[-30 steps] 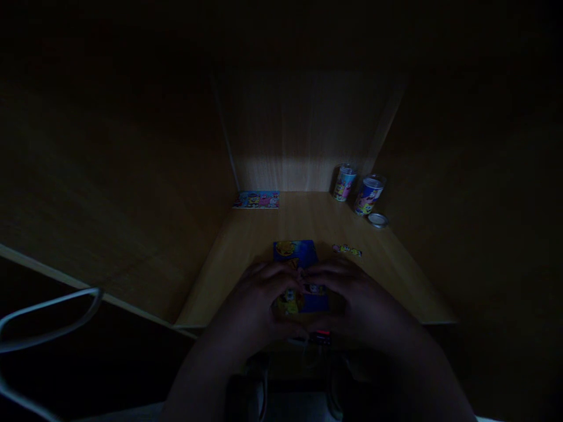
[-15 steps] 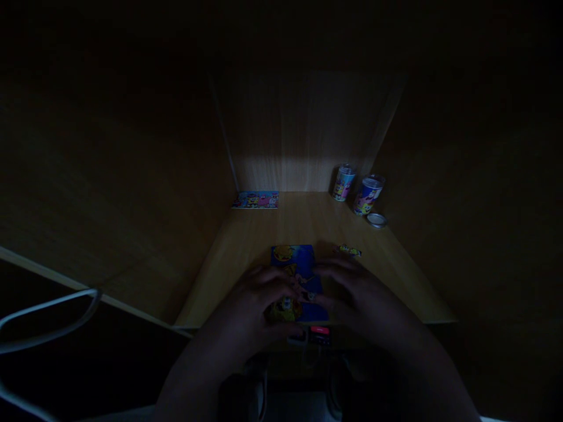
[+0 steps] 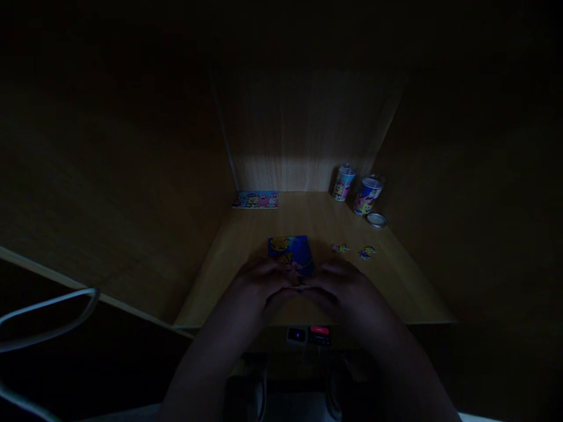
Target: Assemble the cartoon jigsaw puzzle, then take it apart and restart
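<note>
Two hands are seen here, the left hand (image 3: 257, 282) and the right hand (image 3: 343, 286); both are curved over the near part of a blue cartoon card (image 3: 289, 252), which is lying flat on a light wooden desk (image 3: 259, 264) close to the near edge. The fingers (image 3: 288, 281) are bent inward and are almost meeting over the card, but honestly it can't be told in this gloom whether anything is being pinched or just covered.

Two small cartoon cut-outs (image 3: 340, 248) (image 3: 366, 252) are lying just right of the card, well apart from the hands; one printed cartoon card (image 3: 255, 200) is placed against the back wall panel (image 3: 281, 132), so that's two cards counted.

Two printed cartoon tumblers (image 3: 343, 184) (image 3: 368, 195) are standing upright near the back right corner, just beside each other; whatever is inside them can't be made out. One round metal lid (image 3: 377, 220) is lying flat just in front of the right tumbler. Two small lit gadgets (image 3: 296, 335) (image 3: 319, 334) are seen below the near desk edge; a pale curved chair frame (image 3: 48, 316) is visible at far left.
</note>
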Demonstrator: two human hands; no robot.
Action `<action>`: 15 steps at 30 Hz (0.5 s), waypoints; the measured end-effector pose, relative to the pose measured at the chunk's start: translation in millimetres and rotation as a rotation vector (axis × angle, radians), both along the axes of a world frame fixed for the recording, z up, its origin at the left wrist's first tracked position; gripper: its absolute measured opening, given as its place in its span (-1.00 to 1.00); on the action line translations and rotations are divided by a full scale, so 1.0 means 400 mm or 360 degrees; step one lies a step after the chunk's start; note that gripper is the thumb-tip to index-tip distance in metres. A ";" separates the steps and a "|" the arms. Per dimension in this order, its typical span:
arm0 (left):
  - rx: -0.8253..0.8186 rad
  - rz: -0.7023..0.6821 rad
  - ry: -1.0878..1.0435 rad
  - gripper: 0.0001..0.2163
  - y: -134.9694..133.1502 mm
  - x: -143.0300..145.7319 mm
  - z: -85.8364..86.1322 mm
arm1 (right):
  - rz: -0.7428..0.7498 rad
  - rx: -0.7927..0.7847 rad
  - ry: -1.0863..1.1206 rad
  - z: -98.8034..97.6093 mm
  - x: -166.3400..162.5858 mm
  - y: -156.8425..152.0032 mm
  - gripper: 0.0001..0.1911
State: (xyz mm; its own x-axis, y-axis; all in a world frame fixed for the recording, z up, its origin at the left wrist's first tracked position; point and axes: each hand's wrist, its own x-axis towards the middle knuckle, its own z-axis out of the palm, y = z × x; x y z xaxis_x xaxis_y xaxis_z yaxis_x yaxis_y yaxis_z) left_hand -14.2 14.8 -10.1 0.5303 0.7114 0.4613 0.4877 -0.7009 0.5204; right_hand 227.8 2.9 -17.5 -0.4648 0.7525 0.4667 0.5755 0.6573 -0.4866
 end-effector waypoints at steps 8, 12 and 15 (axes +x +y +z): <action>-0.0042 -0.0051 -0.0087 -0.81 0.010 0.004 -0.014 | -0.0030 -0.0004 0.0033 -0.002 -0.005 0.004 -0.85; -0.0002 -0.0021 -0.0106 -0.86 0.011 0.001 -0.022 | -0.0016 -0.0086 0.0120 0.000 -0.001 0.003 -0.83; -0.0013 0.0034 -0.0079 -0.88 0.007 -0.001 -0.015 | -0.0073 -0.0109 0.0109 0.004 0.003 -0.001 -0.86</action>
State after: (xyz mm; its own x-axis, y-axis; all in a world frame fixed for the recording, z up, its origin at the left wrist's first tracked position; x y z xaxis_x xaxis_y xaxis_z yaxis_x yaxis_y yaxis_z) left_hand -14.6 17.7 -16.1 0.4918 0.7260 0.4807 0.4759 -0.6865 0.5498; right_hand 228.9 2.4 -16.0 -0.3981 0.8034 0.4428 0.5681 0.5949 -0.5686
